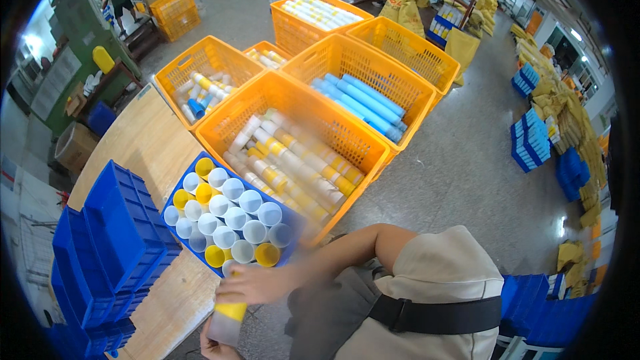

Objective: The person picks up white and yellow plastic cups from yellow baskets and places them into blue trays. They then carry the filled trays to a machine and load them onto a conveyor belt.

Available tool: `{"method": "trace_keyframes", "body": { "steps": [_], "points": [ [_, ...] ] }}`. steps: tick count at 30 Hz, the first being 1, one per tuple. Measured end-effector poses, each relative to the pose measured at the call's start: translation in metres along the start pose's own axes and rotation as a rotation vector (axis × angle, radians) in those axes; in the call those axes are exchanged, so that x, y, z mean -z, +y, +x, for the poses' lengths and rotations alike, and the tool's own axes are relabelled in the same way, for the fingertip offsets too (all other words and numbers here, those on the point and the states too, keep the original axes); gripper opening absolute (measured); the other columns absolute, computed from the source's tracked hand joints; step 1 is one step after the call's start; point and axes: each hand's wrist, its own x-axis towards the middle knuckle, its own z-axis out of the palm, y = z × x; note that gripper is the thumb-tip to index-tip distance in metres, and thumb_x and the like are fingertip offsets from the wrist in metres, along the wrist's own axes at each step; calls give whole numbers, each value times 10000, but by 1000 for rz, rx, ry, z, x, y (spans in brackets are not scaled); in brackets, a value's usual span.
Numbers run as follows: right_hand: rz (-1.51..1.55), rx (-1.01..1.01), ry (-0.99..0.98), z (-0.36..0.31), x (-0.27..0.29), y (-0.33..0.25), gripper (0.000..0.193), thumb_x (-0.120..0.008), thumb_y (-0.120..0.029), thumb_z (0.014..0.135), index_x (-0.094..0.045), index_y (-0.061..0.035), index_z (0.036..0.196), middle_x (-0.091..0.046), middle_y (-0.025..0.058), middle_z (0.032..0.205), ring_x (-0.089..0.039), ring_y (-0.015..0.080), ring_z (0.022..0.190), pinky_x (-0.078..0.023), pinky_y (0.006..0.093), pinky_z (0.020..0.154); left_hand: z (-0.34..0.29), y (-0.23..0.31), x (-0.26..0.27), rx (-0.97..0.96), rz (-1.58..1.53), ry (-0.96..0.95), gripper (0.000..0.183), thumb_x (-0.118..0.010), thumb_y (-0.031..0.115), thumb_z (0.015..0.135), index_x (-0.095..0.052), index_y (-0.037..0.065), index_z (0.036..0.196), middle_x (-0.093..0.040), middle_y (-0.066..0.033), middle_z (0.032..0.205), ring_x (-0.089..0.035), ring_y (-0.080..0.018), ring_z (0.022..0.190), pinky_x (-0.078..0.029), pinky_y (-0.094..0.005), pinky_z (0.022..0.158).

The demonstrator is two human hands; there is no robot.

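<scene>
We see the right hand (248, 285) and left hand (217, 347) holding one tube (229, 323), the blue box (288, 212) seemingly almost full, and many loose tubes (293, 158) left in the orange crate (327, 130)

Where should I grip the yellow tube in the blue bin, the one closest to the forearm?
Probably the rim, from above, pinching the wall of the yellow tube with one finger inside. It stands mouth upward, while the white tube beside it and the blue bin seem to leave little side room.
</scene>
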Motion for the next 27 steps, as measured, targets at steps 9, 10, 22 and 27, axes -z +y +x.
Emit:
{"method": "trace_keyframes", "body": {
  "steps": [9,10,22,27],
  "points": [
    [751,-928,-12,-2,-43,15,1049,-870,-266,713,-183,-24,1467,-516,260,1310,-572,386,1178,-461,439,1000,-5,-7,25,164,-153,120,335,-557,46,852,-653,-96,1140,-681,-167,1073,-618,-263,988,-497,-380,883],
    [815,-978,-47,-2,-49,13,1040,-874,-263,708,-196,-28,1461,-525,256,1303,-582,384,1167,-468,441,989,-7,-7,25,167,-166,114,336,-556,47,852,-653,-95,1141,-681,-167,1073,-618,-263,989,-497,-380,884],
    [510,-727,-23,-15,-58,9,1061,-899,-273,678,-226,-108,1481,-476,188,1407,-593,399,1158,-492,477,941,-14,-8,23,177,-278,87,344,-554,57,858,-651,-94,1151,-681,-167,1080,-616,-265,1004,-493,-384,892],
    [446,-699,26,-18,-53,0,1023,-888,-282,688,-248,-104,1466,-465,185,1419,-574,385,1189,-499,485,904,-17,-8,22,169,-308,74,350,-558,64,861,-649,-91,1162,-679,-170,1092,-616,-266,1013,-491,-388,898]
  ]
}}
